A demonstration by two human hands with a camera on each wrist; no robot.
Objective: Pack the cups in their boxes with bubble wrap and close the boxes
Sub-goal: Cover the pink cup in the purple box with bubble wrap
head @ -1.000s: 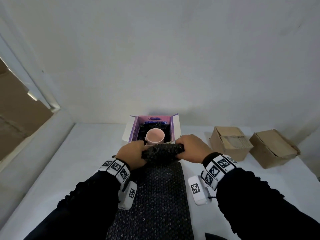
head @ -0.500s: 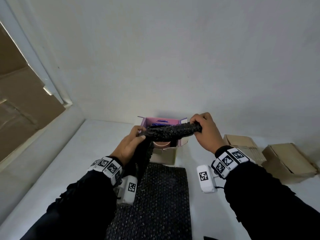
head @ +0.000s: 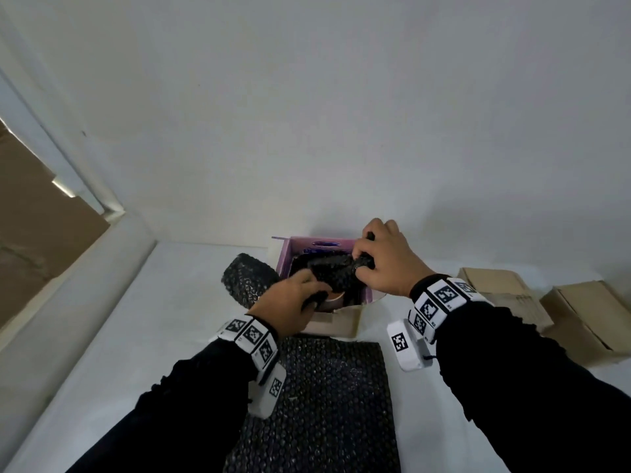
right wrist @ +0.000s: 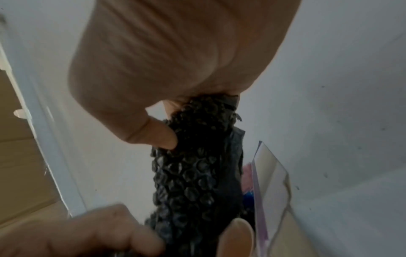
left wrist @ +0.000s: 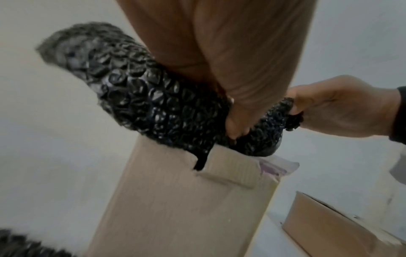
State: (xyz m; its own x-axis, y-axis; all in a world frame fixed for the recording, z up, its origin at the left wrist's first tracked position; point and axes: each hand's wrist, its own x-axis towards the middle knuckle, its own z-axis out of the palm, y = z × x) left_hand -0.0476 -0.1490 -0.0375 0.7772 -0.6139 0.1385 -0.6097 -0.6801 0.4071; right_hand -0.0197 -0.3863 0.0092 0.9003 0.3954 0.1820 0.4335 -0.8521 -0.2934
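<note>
An open cardboard box point(head: 338, 324) with a purple inside stands at the back of the white table. A pink cup point(head: 336, 299) sits in it, mostly hidden. Both hands hold a bunched sheet of black bubble wrap point(head: 333, 273) over the box mouth. My left hand point(head: 293, 302) grips its near end at the box's front left, and a loose end sticks out to the left point(head: 247, 278). My right hand point(head: 379, 261) grips the far end above the box's back right corner. The left wrist view shows the bubble wrap point(left wrist: 158, 107) sagging onto the box rim point(left wrist: 230, 167).
A flat black bubble wrap sheet point(head: 327, 397) lies on the table in front of the box. Two closed brown cardboard boxes point(head: 502, 298) point(head: 587, 315) stand to the right. A white wall runs behind the table, and a raised ledge point(head: 68, 302) runs along the left.
Both hands lifted the rolled bubble wrap off the flat sheet, carried it forward and lowered it onto the open box. The cup is now mostly covered.
</note>
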